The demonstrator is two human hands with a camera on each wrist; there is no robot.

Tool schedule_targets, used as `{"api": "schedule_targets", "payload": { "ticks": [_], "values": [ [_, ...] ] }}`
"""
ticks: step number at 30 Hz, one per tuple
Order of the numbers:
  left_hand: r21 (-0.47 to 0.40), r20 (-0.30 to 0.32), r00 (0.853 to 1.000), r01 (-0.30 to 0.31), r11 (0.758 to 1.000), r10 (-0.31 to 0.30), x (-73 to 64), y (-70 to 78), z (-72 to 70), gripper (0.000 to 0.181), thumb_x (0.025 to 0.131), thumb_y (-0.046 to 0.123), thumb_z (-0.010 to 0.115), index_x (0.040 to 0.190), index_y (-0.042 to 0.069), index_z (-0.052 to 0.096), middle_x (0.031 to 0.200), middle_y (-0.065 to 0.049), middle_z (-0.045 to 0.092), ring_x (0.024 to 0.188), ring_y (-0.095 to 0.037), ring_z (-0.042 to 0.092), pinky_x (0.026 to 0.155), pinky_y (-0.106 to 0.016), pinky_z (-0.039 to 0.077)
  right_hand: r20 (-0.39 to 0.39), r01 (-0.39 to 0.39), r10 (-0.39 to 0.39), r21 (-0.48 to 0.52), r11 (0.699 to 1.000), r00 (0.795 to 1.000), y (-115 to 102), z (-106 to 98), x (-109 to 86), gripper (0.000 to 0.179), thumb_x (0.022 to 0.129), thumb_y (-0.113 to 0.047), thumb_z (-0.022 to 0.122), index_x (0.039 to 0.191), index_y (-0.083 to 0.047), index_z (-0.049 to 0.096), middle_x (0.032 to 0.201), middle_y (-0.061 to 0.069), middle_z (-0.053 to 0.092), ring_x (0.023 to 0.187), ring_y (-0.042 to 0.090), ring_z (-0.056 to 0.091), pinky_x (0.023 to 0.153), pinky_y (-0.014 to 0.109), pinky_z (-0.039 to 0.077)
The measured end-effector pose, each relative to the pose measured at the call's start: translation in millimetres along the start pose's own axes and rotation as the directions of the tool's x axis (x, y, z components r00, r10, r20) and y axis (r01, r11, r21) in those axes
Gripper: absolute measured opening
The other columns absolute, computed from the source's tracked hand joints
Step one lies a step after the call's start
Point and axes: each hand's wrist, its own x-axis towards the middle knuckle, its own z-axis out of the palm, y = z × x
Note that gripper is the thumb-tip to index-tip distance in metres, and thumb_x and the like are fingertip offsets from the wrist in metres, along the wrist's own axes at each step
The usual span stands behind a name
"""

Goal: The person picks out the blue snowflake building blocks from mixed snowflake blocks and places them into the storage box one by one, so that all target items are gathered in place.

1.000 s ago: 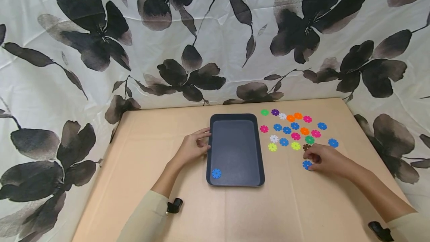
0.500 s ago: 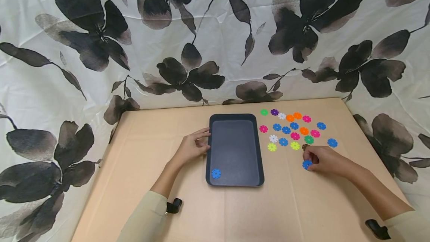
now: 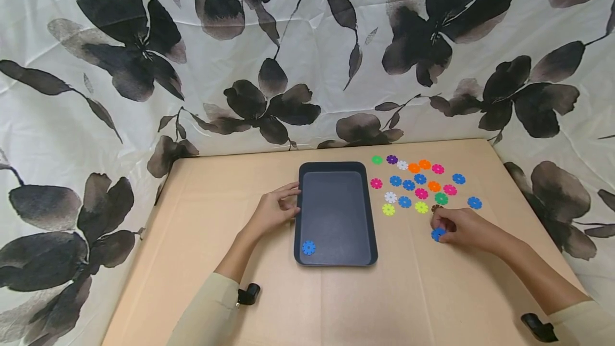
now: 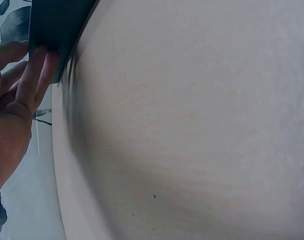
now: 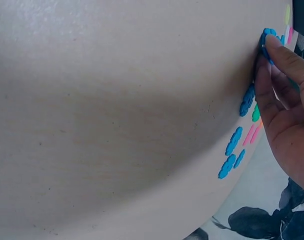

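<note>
My right hand pinches a blue flower-shaped disc between thumb and fingers, low over the table right of the tray. In the right wrist view the thumb lies against this notched blue disc. Just beyond the fingertips a brown disc is partly covered by the hand. My left hand touches the left side of a dark grey rectangular tray, its fingers fairly straight. The left wrist view shows those fingertips against the tray's outer wall. Another blue disc lies in the tray's near left corner.
Several more notched discs lie flat right of the tray, among them a purple one, a green one, a yellow one and an outlying blue one. A floral cloth hangs behind the tan table.
My right fingers have drawn slightly closer together at the blue disc, covering more of the brown one. The left hand and tray stay in place; the head view has shifted slightly.
</note>
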Motion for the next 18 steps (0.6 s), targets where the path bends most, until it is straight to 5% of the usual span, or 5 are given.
{"api": "schedule_targets", "payload": {
  "ticks": [18],
  "values": [
    [-0.010,0.012,1.000,0.004,1.000,-0.004,0.6,-0.3,-0.8,0.049,0.086,-0.001,0.077,0.134,-0.001,0.067,0.155,-0.006,0.054,0.081,-0.016,0.072,0.063,-0.022,0.058,-0.002,-0.045,0.045,0.073,0.996,0.999,-14,-18,13.6,0.025,0.082,-0.011,0.086,0.098,-0.019,0.068,0.086,-0.009,0.066,0.081,0.006,0.058,0.071,0.018,0.056]
  ]
}}
